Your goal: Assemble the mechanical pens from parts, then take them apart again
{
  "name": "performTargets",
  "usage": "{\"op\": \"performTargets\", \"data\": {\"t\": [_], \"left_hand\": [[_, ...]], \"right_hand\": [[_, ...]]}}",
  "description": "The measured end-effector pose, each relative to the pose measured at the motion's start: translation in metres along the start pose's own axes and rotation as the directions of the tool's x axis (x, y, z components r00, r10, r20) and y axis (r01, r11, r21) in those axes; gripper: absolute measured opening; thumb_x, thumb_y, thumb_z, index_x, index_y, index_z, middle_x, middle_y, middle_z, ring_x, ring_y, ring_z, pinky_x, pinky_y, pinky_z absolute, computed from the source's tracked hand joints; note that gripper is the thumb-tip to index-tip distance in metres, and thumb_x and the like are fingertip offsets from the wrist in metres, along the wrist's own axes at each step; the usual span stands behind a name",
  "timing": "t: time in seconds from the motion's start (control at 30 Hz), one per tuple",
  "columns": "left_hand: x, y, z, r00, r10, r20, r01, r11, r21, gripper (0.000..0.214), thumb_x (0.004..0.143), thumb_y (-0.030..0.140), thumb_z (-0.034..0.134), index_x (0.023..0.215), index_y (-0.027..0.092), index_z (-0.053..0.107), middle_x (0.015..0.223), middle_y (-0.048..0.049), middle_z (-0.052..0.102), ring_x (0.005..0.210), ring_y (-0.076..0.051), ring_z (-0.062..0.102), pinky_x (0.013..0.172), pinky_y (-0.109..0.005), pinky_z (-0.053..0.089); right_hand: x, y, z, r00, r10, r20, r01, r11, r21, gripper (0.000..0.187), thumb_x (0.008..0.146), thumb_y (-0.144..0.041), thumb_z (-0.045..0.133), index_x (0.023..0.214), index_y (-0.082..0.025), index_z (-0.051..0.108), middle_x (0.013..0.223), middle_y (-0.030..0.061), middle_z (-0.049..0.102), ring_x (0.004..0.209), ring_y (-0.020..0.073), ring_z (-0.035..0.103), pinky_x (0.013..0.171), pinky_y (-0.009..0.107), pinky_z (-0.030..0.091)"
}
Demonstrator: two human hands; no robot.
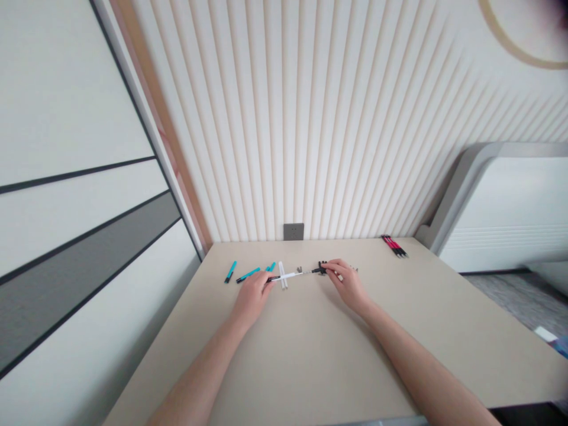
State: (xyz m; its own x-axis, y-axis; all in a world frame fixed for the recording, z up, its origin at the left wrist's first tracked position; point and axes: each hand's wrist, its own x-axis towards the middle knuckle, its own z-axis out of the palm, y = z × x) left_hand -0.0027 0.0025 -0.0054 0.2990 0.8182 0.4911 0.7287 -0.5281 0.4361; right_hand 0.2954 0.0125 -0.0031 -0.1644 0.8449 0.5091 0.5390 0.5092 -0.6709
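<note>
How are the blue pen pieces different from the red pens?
The blue pen pieces are blue-green, the red pens pinkish red. The blue pen pieces lie spread out on the left; the red pens lie bunched together on the right. Both have black parts and lie on the table.

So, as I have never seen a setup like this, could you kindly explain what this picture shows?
Gladly. There is no machine here, only a person's two bare hands. The camera is worn on the head, looking forward and down.

The left hand pinches a slim black-and-white pen part; the right hand holds a black pen part whose thin end points towards it.

On the pale desk lie turquoise-and-black pen barrels to the left, two white rods near the middle, and red-and-black pens at the far right. Some small pieces by the hands are too tiny to identify. A wall socket sits behind.
</note>
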Motion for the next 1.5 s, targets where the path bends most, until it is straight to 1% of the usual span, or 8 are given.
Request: {"op": "performTargets", "data": {"t": [0.33, 0.53, 0.8, 0.97, 1.2, 1.27, 1.43, 1.5], "left_hand": [[-0.001, 0.011, -0.004, 0.993, 0.101, 0.068, -0.097, 0.994, -0.048, 0.016, 0.095, 0.031, 0.052, 0.099, 0.022, 0.065, 0.090, -0.0044, 0.068, 0.088, -0.021, 0.062, 0.082, -0.035, 0.047], [-0.001, 0.013, -0.005, 0.996, 0.082, 0.047, -0.078, 0.994, -0.081, 0.015, 0.094, 0.031, 0.053, 0.096, 0.022, 0.065, 0.089, -0.0042, 0.068, 0.087, -0.021, 0.063, 0.082, -0.035, 0.048], [-0.002, 0.010, -0.001, 0.993, 0.087, 0.081, -0.080, 0.993, -0.089, 0.015, 0.093, 0.032, 0.056, 0.095, 0.022, 0.067, 0.086, -0.0033, 0.069, 0.084, -0.020, 0.063, 0.081, -0.034, 0.048], [-0.001, 0.010, -0.002, 0.997, 0.068, 0.032, -0.065, 0.994, -0.087, 0.015, 0.093, 0.032, 0.055, 0.094, 0.022, 0.066, 0.086, -0.0035, 0.069, 0.084, -0.021, 0.064, 0.080, -0.034, 0.048], [-0.002, 0.013, -0.004, 0.989, 0.132, 0.072, -0.127, 0.989, -0.074, 0.013, 0.094, 0.030, 0.055, 0.097, 0.023, 0.065, 0.090, -0.0030, 0.069, 0.088, -0.020, 0.063, 0.083, -0.034, 0.047], [-0.002, 0.013, -0.004, 0.991, 0.119, 0.067, -0.115, 0.992, -0.058, 0.013, 0.094, 0.029, 0.054, 0.097, 0.023, 0.065, 0.089, -0.0030, 0.069, 0.088, -0.021, 0.063, 0.083, -0.035, 0.047], [-0.001, 0.012, -0.003, 0.995, 0.088, 0.055, -0.084, 0.995, -0.059, 0.013, 0.095, 0.029, 0.053, 0.097, 0.022, 0.064, 0.089, -0.0033, 0.068, 0.086, -0.021, 0.062, 0.082, -0.035, 0.046], [-0.001, 0.012, -0.003, 0.994, 0.090, 0.055, -0.086, 0.994, -0.063, 0.013, 0.095, 0.029, 0.053, 0.097, 0.022, 0.064, 0.089, -0.0033, 0.068, 0.086, -0.021, 0.062, 0.082, -0.034, 0.046]], "right_hand": [[-0.006, -0.010, 0.014, 0.993, -0.030, 0.114, 0.016, 0.993, 0.120, 0.029, 0.096, -0.035, 0.046, 0.104, -0.023, 0.071, 0.103, 0.0098, 0.066, 0.091, 0.0214, 0.062, 0.075, 0.033, 0.051], [-0.009, -0.020, 0.017, 0.987, -0.025, 0.159, -0.009, 0.978, 0.209, 0.030, 0.096, -0.038, 0.047, 0.108, -0.023, 0.070, 0.102, 0.0098, 0.066, 0.090, 0.0208, 0.061, 0.069, 0.030, 0.049], [-0.009, -0.017, 0.019, 0.981, 0.117, 0.153, -0.145, 0.972, 0.184, 0.036, 0.094, -0.045, 0.046, 0.103, -0.020, 0.071, 0.080, 0.0057, 0.068, 0.072, 0.0178, 0.060, 0.062, 0.028, 0.045], [-0.010, -0.022, 0.018, 0.982, 0.067, 0.178, -0.095, 0.984, 0.153, 0.031, 0.091, -0.044, 0.054, 0.104, -0.022, 0.070, 0.080, 0.0032, 0.067, 0.071, 0.0163, 0.057, 0.064, 0.026, 0.044], [-0.012, -0.015, 0.023, 0.952, 0.156, 0.262, -0.185, 0.979, 0.091, 0.054, 0.097, -0.048, 0.038, 0.060, -0.017, 0.061, 0.053, -0.0020, 0.051, 0.053, 0.0116, 0.046, 0.053, 0.023, 0.035], [-0.012, -0.015, 0.022, 0.947, 0.157, 0.278, -0.188, 0.978, 0.089, 0.054, 0.098, -0.048, 0.036, 0.064, -0.017, 0.064, 0.054, -0.0015, 0.052, 0.054, 0.0119, 0.047, 0.053, 0.023, 0.035], [-0.011, -0.022, 0.017, 0.972, 0.079, 0.222, -0.104, 0.990, 0.100, 0.030, 0.091, -0.039, 0.055, 0.111, -0.021, 0.068, 0.082, 0.0020, 0.067, 0.073, 0.0156, 0.058, 0.066, 0.026, 0.044], [-0.010, -0.023, 0.016, 0.975, 0.079, 0.208, -0.101, 0.990, 0.100, 0.028, 0.089, -0.037, 0.057, 0.110, -0.022, 0.068, 0.083, 0.0026, 0.068, 0.075, 0.0165, 0.058, 0.068, 0.027, 0.045]]}}
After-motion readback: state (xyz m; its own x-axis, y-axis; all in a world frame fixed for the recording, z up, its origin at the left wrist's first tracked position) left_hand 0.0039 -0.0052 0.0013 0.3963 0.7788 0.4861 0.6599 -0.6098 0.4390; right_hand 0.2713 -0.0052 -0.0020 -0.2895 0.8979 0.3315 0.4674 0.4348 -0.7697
